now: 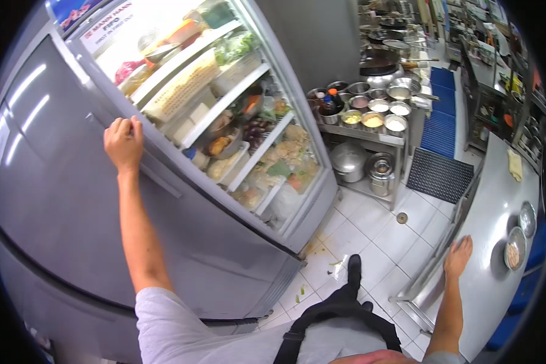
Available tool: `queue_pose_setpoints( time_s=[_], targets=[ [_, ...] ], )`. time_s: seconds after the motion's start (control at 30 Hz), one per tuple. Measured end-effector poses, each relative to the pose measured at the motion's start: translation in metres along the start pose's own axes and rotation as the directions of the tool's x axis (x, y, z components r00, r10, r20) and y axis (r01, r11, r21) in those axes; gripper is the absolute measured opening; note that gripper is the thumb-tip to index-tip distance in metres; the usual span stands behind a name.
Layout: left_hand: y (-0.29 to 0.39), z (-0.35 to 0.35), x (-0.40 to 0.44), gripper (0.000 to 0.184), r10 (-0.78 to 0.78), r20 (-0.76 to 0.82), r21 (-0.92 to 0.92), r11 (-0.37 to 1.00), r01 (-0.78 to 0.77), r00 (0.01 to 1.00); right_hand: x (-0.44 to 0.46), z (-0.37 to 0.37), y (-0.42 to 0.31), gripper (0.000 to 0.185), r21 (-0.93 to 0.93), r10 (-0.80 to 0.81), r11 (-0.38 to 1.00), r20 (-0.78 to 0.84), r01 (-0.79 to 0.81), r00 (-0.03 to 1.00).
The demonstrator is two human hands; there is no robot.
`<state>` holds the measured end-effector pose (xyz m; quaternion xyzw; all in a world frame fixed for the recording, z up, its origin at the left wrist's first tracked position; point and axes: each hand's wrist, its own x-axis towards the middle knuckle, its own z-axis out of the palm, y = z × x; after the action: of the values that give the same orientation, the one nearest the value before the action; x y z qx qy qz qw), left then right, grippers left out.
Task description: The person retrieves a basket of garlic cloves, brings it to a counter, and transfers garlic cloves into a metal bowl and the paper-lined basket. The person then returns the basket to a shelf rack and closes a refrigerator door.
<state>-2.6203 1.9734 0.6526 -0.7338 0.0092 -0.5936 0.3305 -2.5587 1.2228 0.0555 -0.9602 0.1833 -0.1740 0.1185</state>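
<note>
My left hand point(124, 144) is closed at the handle point(133, 156) of a tall grey refrigerator, its fingers curled at the edge by the glass door. Behind the glass door point(224, 109), shelves hold vegetables, tubs and bagged food. On the right, my right hand point(458, 257) rests with its fingers stretched out on the near edge of a steel table point(482, 212). Beyond that hand on the table are a metal bowl point(515, 249) with pale pinkish food and a second metal bowl point(528, 219).
A steel stand point(376, 138) carries several bowls of ingredients, bottles and woks, with a lidded pot point(349, 162) below. A black mat point(440, 174) and blue mats point(438, 121) lie on the tiled floor. Green scraps point(300, 293) lie near my feet. A yellow cloth point(514, 165) is on the table.
</note>
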Motion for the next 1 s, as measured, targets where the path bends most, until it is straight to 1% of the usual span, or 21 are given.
queue_pose_setpoints(
  time_s=[0.1, 0.13, 0.17, 0.2, 0.23, 0.27, 0.33, 0.4, 0.47, 0.53, 0.57, 0.63, 0.7, 0.77, 0.8, 0.83, 0.87, 0.9, 0.93, 0.97, 1.0],
  targets=[
    [-0.002, -0.001, -0.002, 0.020, 0.011, 0.020, -0.001, 1.000, -0.011, 1.000, 0.003, 0.027, 0.018, 0.058, 0.069, 0.006, 0.998, -0.029, -0.004, 1.000],
    [-0.006, 0.002, -0.005, 0.016, 0.052, -0.032, -0.009, 0.999, -0.053, 0.998, 0.001, 0.026, 0.014, 0.059, 0.137, 0.060, 0.989, -0.036, -0.054, 0.998],
    [-0.015, 0.008, -0.009, 0.016, 0.100, -0.034, -0.032, 0.994, -0.101, 0.994, 0.000, 0.026, 0.014, 0.062, 0.106, 0.080, 0.991, -0.037, -0.076, 0.996],
    [-0.025, 0.019, -0.015, 0.016, 0.082, -0.061, -0.080, 0.993, -0.087, 0.995, 0.001, 0.025, 0.015, 0.063, 0.093, 0.062, 0.994, -0.024, -0.060, 0.998],
    [-0.041, 0.034, -0.024, 0.015, 0.028, 0.004, -0.074, 0.997, -0.027, 1.000, 0.001, 0.025, 0.022, 0.062, 0.095, -0.006, 0.995, -0.037, 0.010, 0.999],
    [-0.053, 0.044, -0.031, 0.016, -0.009, 0.095, -0.012, 1.000, 0.010, 0.995, 0.003, 0.009, 0.011, 0.061, 0.108, 0.012, 0.994, -0.028, -0.009, 1.000],
    [-0.053, 0.047, -0.034, 0.016, -0.056, 0.120, -0.063, 0.996, 0.064, 0.991, 0.004, 0.004, 0.004, 0.062, 0.070, 0.029, 0.997, -0.003, -0.029, 1.000],
    [-0.064, 0.051, -0.042, 0.016, -0.086, 0.165, -0.063, 0.993, 0.098, 0.983, 0.002, -0.002, -0.002, 0.062, 0.076, 0.037, 0.996, 0.014, -0.038, 0.999],
    [-0.063, 0.057, -0.044, 0.015, -0.070, 0.106, -0.072, 0.994, 0.078, 0.992, 0.003, -0.008, -0.004, 0.062, 0.080, 0.045, 0.996, 0.029, -0.047, 0.999],
    [-0.057, 0.060, -0.046, 0.014, -0.011, -0.052, -0.074, 0.997, 0.007, 0.999, 0.002, -0.013, -0.005, 0.062, 0.081, 0.044, 0.995, 0.051, -0.048, 0.998],
    [-0.066, 0.065, -0.057, 0.013, -0.085, 0.099, -0.101, 0.990, 0.095, 0.991, 0.002, -0.015, -0.006, 0.062, 0.086, 0.046, 0.995, 0.055, -0.051, 0.997],
    [-0.067, 0.068, -0.060, 0.015, -0.094, 0.133, -0.090, 0.990, 0.107, 0.987, 0.001, -0.015, -0.006, 0.061, 0.100, 0.042, 0.994, 0.016, -0.043, 0.999],
    [-0.057, 0.071, -0.068, 0.017, -0.234, 0.114, -0.175, 0.952, 0.252, 0.965, 0.000, -0.014, -0.006, 0.060, 0.112, 0.029, 0.993, 0.002, -0.029, 1.000],
    [0.008, 0.072, -0.074, 0.020, -0.499, 0.070, -0.378, 0.788, 0.485, 0.864, 0.003, -0.016, -0.005, 0.059, 0.122, 0.028, 0.992, -0.003, -0.027, 1.000],
    [0.038, 0.078, -0.087, 0.025, -0.429, 0.048, -0.547, 0.745, 0.383, 0.902, 0.005, -0.016, -0.004, 0.059, 0.136, 0.029, 0.990, 0.000, -0.029, 1.000],
    [0.085, 0.084, -0.111, 0.025, -0.579, 0.302, -0.621, 0.483, 0.617, 0.757, 0.004, -0.015, -0.002, 0.059, 0.151, 0.029, 0.988, 0.004, -0.030, 1.000],
    [0.109, 0.109, -0.160, 0.021, -0.314, 0.314, -0.642, 0.625, 0.444, 0.896, 0.004, -0.014, -0.003, 0.060, 0.166, 0.027, 0.986, 0.009, -0.028, 1.000],
    [0.185, 0.094, -0.172, 0.020, -0.312, 0.466, -0.741, 0.373, 0.558, 0.828, 0.005, -0.013, -0.003, 0.059, 0.181, 0.037, 0.983, 0.013, -0.039, 0.999],
    [0.241, 0.100, -0.221, 0.021, -0.267, 0.613, -0.609, 0.439, 0.660, 0.743, 0.006, -0.015, -0.004, 0.058, 0.193, 0.048, 0.980, 0.019, -0.051, 0.999],
    [0.291, 0.106, -0.265, 0.025, -0.109, 0.773, -0.577, 0.291, 0.763, 0.625, 0.007, -0.017, -0.005, 0.058, 0.201, 0.057, 0.978, 0.028, -0.062, 0.998],
    [0.334, 0.116, -0.326, 0.024, 0.048, 0.861, -0.503, 0.237, 0.831, 0.507, 0.008, -0.017, -0.005, 0.057, 0.197, 0.060, 0.978, 0.033, -0.066, 0.998]
  ],
)
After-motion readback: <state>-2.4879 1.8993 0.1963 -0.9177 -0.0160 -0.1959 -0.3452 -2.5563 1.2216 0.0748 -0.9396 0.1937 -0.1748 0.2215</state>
